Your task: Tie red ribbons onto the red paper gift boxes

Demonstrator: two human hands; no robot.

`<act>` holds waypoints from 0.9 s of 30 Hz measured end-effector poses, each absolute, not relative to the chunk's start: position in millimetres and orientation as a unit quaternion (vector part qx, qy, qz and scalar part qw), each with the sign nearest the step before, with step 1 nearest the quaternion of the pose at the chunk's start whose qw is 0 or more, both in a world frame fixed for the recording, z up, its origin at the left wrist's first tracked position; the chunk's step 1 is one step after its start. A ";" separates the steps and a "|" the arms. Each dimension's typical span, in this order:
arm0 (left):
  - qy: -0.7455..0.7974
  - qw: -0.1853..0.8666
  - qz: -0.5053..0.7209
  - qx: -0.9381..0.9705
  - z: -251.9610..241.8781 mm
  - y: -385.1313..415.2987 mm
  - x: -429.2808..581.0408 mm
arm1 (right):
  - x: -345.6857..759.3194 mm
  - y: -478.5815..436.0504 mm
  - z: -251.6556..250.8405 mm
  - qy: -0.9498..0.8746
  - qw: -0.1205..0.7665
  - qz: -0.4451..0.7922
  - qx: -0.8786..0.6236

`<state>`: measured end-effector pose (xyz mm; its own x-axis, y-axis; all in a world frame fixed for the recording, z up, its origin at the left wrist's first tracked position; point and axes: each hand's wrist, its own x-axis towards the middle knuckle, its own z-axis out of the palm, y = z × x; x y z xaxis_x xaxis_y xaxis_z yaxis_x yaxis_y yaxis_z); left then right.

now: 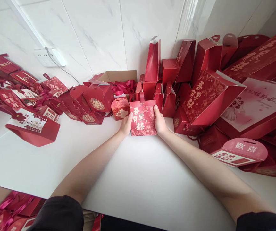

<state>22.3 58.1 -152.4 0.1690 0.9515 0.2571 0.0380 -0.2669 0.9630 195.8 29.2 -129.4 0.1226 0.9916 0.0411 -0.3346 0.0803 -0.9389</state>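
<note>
Between my two hands is a small red gift box (143,120) with gold lettering, a pale flower print and a strap handle at its top. My left hand (126,124) grips its left side, and my right hand (160,121) grips its right side with the thumb on the front edge. The box's printed face points toward me. Just behind it stand several narrow red boxes (169,99). A small red box with a gold flower-shaped panel (121,109) sits beside my left hand.
Large red gift boxes (200,96) crowd the right side of the white table (138,179). Smaller boxes (9,98) are heaped at the left. A cardboard carton (120,76) with red ribbon stands by the tiled wall, near a power socket (50,58). More ribboned boxes (12,210) lie below the table edge.
</note>
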 end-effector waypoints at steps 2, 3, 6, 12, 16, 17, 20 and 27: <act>0.402 0.452 0.504 0.617 -151.3 57.3 22.5 | 195.7 28.8 -129.0 -0.394 0.621 0.530 -0.422; 0.402 0.451 0.504 0.617 -150.7 56.9 22.6 | 195.7 28.7 -128.8 -0.394 0.621 0.530 -0.423; 0.404 0.447 0.505 0.618 -149.5 56.1 22.8 | 195.9 28.7 -128.8 -0.389 0.622 0.536 -0.419; 0.410 0.447 0.503 0.616 -151.3 56.8 22.4 | 196.8 29.4 -129.8 -0.396 0.616 0.529 -0.428; 0.411 0.448 0.501 0.616 -152.0 57.1 22.4 | 197.2 30.1 -131.1 -0.406 0.612 0.523 -0.433; 0.410 0.448 0.501 0.616 -151.8 57.0 22.5 | 197.2 30.2 -131.4 -0.407 0.612 0.523 -0.432; 0.409 0.449 0.501 0.617 -151.1 56.2 22.7 | 197.4 30.1 -132.0 -0.404 0.614 0.527 -0.427; 0.409 0.458 0.501 0.610 -152.2 56.1 22.3 | 197.3 28.8 -130.0 -0.398 0.615 0.532 -0.425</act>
<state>22.3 56.1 -152.2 0.1636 0.9578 0.2363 0.0393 -0.2457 0.9686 197.3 28.8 -130.0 0.1180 0.9923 0.0381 -0.3157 0.0739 -0.9460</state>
